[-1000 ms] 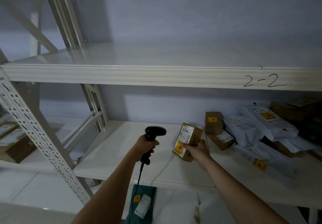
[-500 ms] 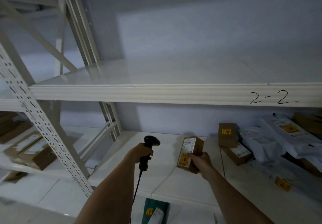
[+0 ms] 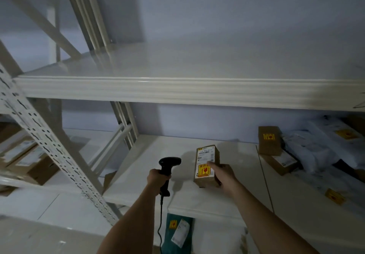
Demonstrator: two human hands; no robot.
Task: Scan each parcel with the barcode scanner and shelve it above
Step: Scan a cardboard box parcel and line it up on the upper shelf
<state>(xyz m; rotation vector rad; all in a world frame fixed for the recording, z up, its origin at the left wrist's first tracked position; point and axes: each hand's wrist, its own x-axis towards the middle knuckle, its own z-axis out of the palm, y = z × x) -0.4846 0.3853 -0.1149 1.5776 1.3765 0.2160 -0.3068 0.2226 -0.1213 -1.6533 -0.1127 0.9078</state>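
Left hand (image 3: pixel 158 180) grips the black pistol-shaped barcode scanner (image 3: pixel 167 169); right hand (image 3: pixel 223 175) clasps the brown cardboard parcel (image 3: pixel 205 165) near the white lower shelf's (image 3: pixel 138 174) front edge.

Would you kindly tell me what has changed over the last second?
The right hand has turned the small cardboard parcel from tilted to upright, label toward the camera. The left hand still grips the barcode scanner beside it. The upper shelf still holds nothing in view.

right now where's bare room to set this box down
The upper shelf shows bare from the left upright across. The lower shelf is bare left of the held box, behind the scanner. Its right end is crowded with boxes and white mailers.
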